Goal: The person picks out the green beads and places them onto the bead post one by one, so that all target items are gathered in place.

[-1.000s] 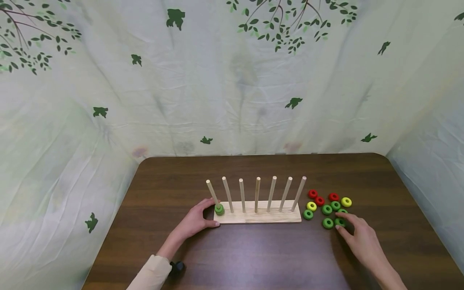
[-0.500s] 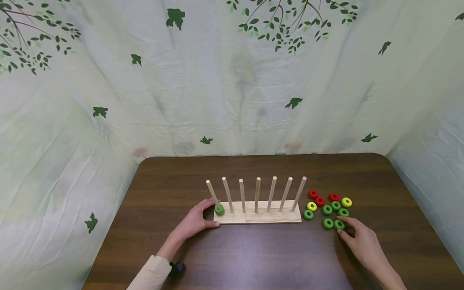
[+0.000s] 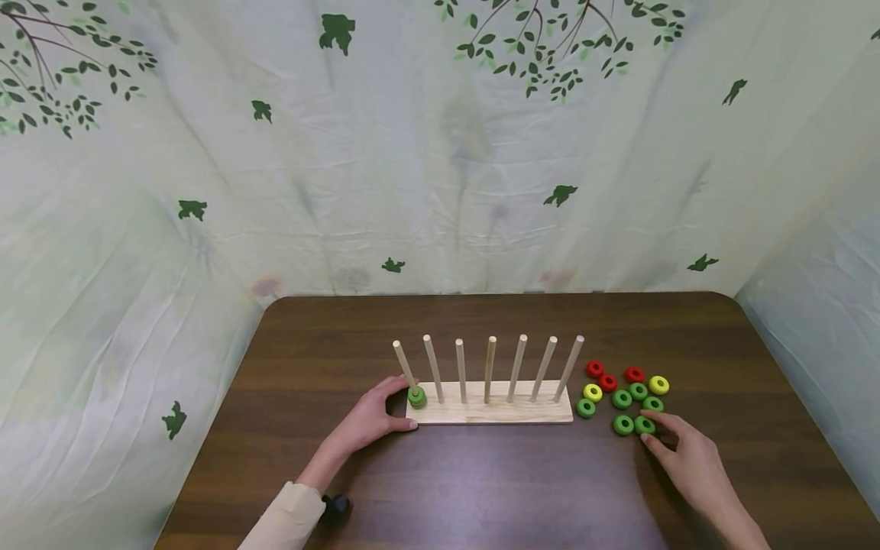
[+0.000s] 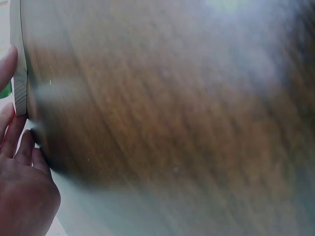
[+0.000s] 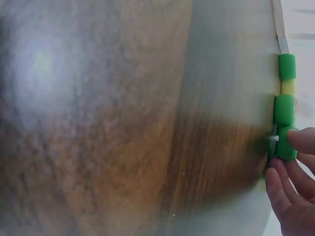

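A pale wooden peg board [image 3: 474,412] with a row of upright pegs stands on the table. On its leftmost peg sit green rings [image 3: 416,397]. My left hand [image 3: 367,420] holds the board's left end, thumb at the front edge and fingers behind; the left wrist view has the thumb against the board's end [image 4: 19,93]. To the right, my right hand [image 3: 687,458] pinches a green ring [image 3: 644,425] lying on the table. In the right wrist view the thumb presses one side of that green ring [image 5: 284,143], with fingertips at the other side.
Around the right hand lie several green rings [image 3: 622,425], red rings [image 3: 607,383] and yellow rings [image 3: 658,384] on the dark wooden table [image 3: 481,489]. A patterned cloth [image 3: 440,153] hangs behind the table. A small black object [image 3: 337,506] shows by the left wrist.
My right hand has moved slightly toward me, and the pinched green ring has shifted a little with it. The left hand stays on the board's end.
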Demonstrator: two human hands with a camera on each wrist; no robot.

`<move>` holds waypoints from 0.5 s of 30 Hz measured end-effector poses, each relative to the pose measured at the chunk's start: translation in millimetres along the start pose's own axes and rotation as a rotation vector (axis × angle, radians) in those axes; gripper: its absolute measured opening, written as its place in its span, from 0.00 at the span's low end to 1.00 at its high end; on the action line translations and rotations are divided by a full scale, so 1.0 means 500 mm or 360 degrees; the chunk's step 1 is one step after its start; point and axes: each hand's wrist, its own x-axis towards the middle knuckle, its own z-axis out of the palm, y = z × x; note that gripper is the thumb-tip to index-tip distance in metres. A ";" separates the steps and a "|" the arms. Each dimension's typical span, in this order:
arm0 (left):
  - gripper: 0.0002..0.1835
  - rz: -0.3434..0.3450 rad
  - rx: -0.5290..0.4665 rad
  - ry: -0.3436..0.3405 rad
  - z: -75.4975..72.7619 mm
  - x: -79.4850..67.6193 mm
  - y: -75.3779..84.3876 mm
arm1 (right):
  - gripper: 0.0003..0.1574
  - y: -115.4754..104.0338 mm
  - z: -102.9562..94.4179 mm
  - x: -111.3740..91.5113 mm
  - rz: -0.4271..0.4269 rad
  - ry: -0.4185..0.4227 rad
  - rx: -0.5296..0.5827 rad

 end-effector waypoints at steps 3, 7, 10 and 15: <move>0.38 -0.0025 0.0004 -0.0009 -0.001 -0.001 0.000 | 0.23 -0.004 -0.001 -0.003 0.0003 0.0037 0.0009; 0.39 -0.0037 0.0023 -0.0020 -0.002 -0.002 0.001 | 0.22 -0.015 -0.004 -0.003 -0.0046 0.0117 0.0018; 0.39 -0.0034 0.0041 -0.0021 -0.002 -0.001 0.001 | 0.23 -0.026 -0.005 -0.002 -0.0083 0.0168 0.0047; 0.39 -0.0025 0.0058 -0.0016 -0.002 0.000 0.002 | 0.23 -0.053 -0.005 0.005 -0.0104 0.0171 0.0104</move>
